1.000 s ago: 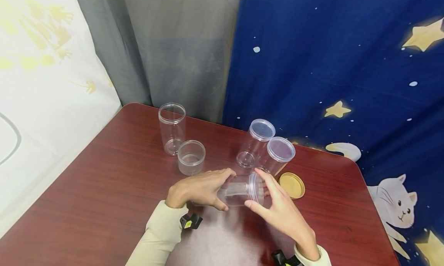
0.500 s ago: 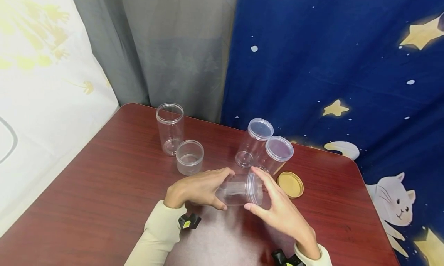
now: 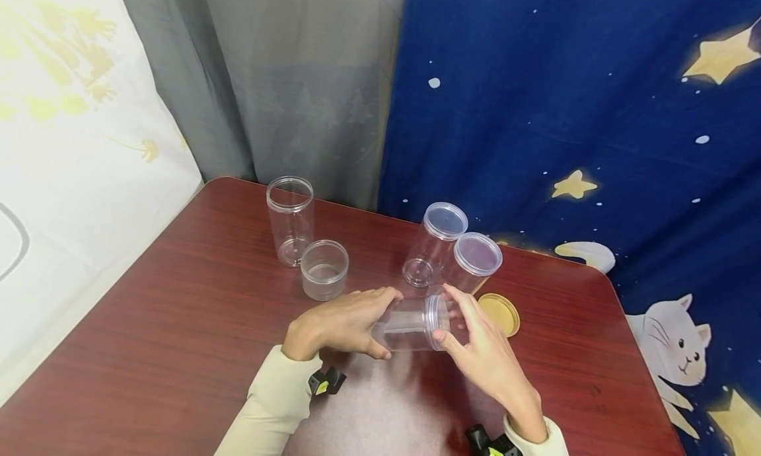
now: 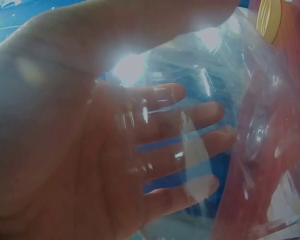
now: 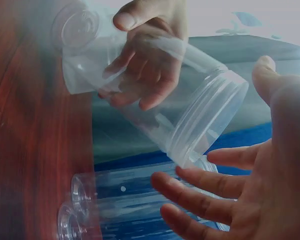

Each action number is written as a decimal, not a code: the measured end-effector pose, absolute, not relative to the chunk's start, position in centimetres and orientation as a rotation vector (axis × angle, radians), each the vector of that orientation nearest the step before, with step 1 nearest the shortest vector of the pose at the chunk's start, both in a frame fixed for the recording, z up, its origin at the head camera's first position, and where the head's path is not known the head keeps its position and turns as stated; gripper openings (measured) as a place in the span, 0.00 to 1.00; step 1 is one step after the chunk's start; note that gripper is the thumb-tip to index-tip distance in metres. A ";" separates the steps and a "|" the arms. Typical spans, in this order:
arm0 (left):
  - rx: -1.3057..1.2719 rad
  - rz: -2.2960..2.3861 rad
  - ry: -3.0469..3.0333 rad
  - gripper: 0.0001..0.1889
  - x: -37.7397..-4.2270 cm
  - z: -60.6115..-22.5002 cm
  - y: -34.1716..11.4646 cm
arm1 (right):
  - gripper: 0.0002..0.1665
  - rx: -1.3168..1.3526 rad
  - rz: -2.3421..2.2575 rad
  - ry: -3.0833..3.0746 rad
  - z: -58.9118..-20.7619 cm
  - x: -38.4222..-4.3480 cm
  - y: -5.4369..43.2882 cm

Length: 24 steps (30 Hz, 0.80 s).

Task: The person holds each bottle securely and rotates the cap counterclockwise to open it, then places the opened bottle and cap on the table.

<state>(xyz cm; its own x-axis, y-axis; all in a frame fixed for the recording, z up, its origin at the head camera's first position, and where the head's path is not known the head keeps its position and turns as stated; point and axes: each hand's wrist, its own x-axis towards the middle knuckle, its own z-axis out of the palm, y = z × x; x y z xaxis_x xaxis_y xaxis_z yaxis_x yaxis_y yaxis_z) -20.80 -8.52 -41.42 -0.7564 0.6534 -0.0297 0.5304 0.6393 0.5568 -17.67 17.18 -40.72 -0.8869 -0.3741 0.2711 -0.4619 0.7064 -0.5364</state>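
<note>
In the head view, my left hand (image 3: 345, 320) grips a clear plastic jar (image 3: 404, 330) lying on its side above the table. A clear screw lid (image 5: 210, 117) is on the jar's right end. My right hand (image 3: 484, 350) is spread around that lid. The right wrist view shows its thumb apart from the rim and its fingertips close to the opposite side; whether they touch cannot be told. Through the clear wall in the left wrist view, the left fingers (image 4: 190, 142) curve along the jar's far side.
Two lidded clear jars (image 3: 425, 248) (image 3: 477, 254) stand just beyond the right hand, beside a gold lid (image 3: 499, 314). At the back left are a tall open jar (image 3: 291, 221) and a short open jar (image 3: 324, 271). Curtains (image 3: 505, 112) border the table's (image 3: 148, 324) far edge.
The right hand's thumb and fingers have shifted slightly right and up around the lid. The left hand keeps its grip on the jar, which stays nearly in place.
</note>
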 end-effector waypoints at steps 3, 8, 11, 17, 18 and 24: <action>0.963 0.774 2.638 0.42 -20.8 -41.4 -8.4 | 0.39 0.622 0.887 -2.798 -40.7 -17.7 17.1; 0.960 0.763 2.650 0.42 -20.8 -41.5 -8.4 | 0.38 0.589 0.934 -2.846 -40.6 -17.6 17.0; 0.965 0.756 2.655 0.42 -20.9 -41.5 -8.4 | 0.38 0.594 0.986 -2.864 -40.6 -17.6 17.0; 0.959 0.763 2.646 0.43 -20.9 -41.5 -8.6 | 0.40 0.608 1.026 -2.880 -40.5 -17.5 16.9; 0.957 0.765 2.643 0.43 -20.9 -41.5 -8.6 | 0.40 0.614 1.027 -2.881 -40.5 -17.5 16.9; 0.965 0.772 2.631 0.43 -21.0 -41.6 -8.6 | 0.42 0.656 1.041 -2.877 -40.3 -17.4 16.9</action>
<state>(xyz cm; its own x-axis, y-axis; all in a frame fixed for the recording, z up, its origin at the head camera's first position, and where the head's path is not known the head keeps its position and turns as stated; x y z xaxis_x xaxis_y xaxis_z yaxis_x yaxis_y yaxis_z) -21.04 -8.64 -41.62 -0.7552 0.6545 -0.0372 0.5306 0.6435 0.5516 -17.42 16.93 -40.29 -0.9121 -0.3811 0.1512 -0.3896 0.6906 -0.6093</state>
